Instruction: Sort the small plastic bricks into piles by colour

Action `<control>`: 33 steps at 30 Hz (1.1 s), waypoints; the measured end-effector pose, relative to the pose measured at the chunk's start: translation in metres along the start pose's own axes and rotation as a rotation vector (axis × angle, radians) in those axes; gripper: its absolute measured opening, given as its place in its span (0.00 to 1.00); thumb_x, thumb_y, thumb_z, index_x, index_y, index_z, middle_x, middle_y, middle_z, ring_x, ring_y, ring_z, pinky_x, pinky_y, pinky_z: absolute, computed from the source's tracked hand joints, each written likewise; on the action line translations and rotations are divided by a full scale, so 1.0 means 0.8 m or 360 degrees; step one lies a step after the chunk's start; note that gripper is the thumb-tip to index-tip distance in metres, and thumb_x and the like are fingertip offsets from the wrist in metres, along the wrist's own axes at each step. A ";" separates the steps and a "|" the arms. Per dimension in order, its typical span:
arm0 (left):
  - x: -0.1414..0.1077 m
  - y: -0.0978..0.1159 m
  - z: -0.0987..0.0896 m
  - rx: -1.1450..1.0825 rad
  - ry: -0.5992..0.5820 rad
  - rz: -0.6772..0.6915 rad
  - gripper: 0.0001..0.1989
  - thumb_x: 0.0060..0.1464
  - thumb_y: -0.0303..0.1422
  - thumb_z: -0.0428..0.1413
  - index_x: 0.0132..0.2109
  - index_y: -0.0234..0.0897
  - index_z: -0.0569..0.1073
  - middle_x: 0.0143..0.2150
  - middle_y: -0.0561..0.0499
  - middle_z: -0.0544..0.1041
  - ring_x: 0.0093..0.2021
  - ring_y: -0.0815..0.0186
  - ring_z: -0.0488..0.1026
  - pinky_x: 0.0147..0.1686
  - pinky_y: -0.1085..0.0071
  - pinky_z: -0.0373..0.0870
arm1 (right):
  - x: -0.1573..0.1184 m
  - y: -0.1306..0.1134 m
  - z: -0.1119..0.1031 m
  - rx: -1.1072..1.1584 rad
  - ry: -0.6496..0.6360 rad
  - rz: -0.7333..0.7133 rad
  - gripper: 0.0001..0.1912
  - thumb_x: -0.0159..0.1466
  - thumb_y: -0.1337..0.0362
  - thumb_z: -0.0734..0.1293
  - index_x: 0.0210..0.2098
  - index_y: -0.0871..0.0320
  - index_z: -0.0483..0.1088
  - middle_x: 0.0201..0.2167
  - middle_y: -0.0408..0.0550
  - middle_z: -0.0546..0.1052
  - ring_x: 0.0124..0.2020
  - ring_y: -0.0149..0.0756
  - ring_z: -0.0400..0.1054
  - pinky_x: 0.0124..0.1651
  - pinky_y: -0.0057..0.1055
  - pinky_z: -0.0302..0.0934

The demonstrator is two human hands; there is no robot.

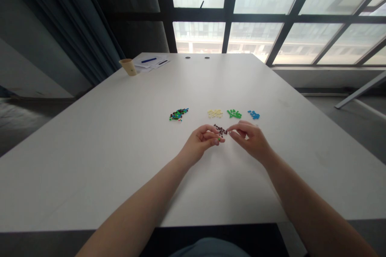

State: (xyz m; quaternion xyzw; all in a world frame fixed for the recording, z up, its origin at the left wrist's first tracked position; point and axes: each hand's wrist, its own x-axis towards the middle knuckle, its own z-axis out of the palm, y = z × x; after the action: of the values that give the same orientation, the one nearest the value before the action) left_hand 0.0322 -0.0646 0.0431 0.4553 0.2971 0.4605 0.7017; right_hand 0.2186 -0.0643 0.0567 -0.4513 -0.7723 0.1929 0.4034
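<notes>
My left hand (pixel 200 140) holds a small green piece (pixel 219 139), pinched at the tips of its thumb and fingers. A small heap of dark brown pieces (pixel 221 129) lies on the white table (pixel 126 140) between my two hands. At the right edge of this heap, the thumb and index tips of my right hand (pixel 250 136) come close together beside a brown piece; whether they grip it is too small to tell. Just beyond the hands sit separate groups of cream pieces (pixel 215 113), green pieces (pixel 234 113) and blue pieces (pixel 253 115).
To the left of the groups lies a mixed pile (pixel 178 114) of green, blue, dark and other pieces. A tan paper cup (pixel 128 67) stands at the far left edge, near papers (pixel 147 64) and a blue pen (pixel 148 60). Windows rise behind the table.
</notes>
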 end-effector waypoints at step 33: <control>0.014 -0.010 -0.034 0.0561 0.0300 -0.0053 0.15 0.42 0.38 0.60 0.35 0.34 0.69 0.27 0.51 0.75 0.27 0.70 0.70 0.31 0.72 0.64 | 0.081 0.139 -0.012 -0.1144 -0.0213 0.1002 0.13 0.59 0.60 0.61 0.39 0.52 0.76 0.44 0.50 0.75 0.43 0.39 0.67 0.43 0.34 0.55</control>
State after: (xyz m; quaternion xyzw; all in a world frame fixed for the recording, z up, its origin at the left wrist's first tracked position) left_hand 0.0169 -0.0454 0.0248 0.5210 0.4450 0.4303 0.5877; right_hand 0.2695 0.0483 0.0181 -0.7606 -0.6401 0.0553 0.0934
